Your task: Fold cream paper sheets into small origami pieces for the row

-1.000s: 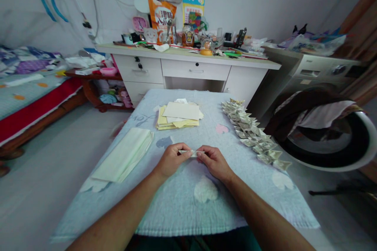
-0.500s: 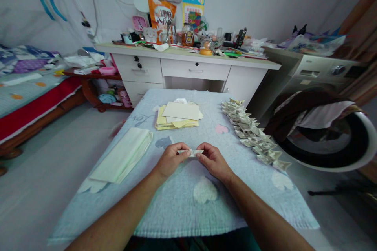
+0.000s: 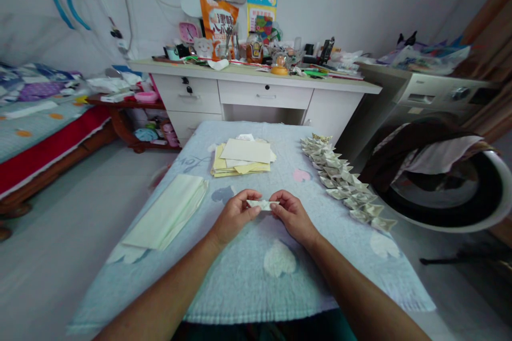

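Between my two hands is a small folded paper boat [image 3: 264, 205], pale with faint print and pointed at both ends. My left hand [image 3: 239, 212] pinches its left end between thumb and fingers. At the other end, my right hand [image 3: 288, 210] grips it the same way. Along the right side of the table, several finished-looking paper boats [image 3: 340, 173] stand close together in slanting rows. Beyond my hands lies a stack of cream and yellow paper sheets [image 3: 245, 152]. To the left rests a folded pale green paper bundle [image 3: 168, 213].
A light blue patterned cloth [image 3: 224, 287] covers the table. Behind it, a white desk [image 3: 264, 90] carries jars, a clock and an orange bag [image 3: 219, 24]. A washing machine [image 3: 432, 96] with clothes hanging from its door opening is at the right; a bed [image 3: 48, 128] is at the left.
The paper boat has tilted and shifted slightly to the right and away from me, showing more of its side. Both hands keep hold of its ends.
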{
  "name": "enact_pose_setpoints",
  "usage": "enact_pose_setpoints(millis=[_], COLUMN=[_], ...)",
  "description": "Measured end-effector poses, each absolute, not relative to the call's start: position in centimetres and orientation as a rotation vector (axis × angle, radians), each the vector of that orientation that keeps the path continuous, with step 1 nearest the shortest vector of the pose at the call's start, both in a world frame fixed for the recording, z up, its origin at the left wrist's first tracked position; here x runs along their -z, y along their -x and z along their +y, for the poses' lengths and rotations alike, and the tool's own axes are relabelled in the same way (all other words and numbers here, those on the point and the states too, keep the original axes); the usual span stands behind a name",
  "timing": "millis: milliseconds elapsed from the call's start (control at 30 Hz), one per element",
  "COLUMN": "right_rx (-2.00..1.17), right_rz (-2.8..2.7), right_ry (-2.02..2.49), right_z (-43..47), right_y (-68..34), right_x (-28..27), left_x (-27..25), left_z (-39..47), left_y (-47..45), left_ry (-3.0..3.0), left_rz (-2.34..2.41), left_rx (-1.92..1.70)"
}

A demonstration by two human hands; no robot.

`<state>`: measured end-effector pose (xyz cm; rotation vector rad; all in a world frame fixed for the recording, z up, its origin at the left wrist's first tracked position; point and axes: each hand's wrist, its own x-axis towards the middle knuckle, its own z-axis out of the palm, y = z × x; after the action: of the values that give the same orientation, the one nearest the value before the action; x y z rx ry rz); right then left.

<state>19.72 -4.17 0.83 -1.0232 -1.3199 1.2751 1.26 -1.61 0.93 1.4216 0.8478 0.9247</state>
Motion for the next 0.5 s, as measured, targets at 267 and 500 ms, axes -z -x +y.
enact_pose_setpoints(millis=[267, 500], right_rx=[-1.24, -0.645], right_rz=[-1.337, -1.634], right_ry=[1.051, 1.188], right_z=[-4.24, -4.63], right_y=[-19.58, -19.84], right_x=[-0.8, -0.88], left_x=[-0.12, -0.85], left_z=[-1.23, -1.41], left_y=[-1.33, -1.29], left_ry=[-1.456, -1.524], left_rz=[0.909, 0.992], left_rx=[-0.951, -0.965])
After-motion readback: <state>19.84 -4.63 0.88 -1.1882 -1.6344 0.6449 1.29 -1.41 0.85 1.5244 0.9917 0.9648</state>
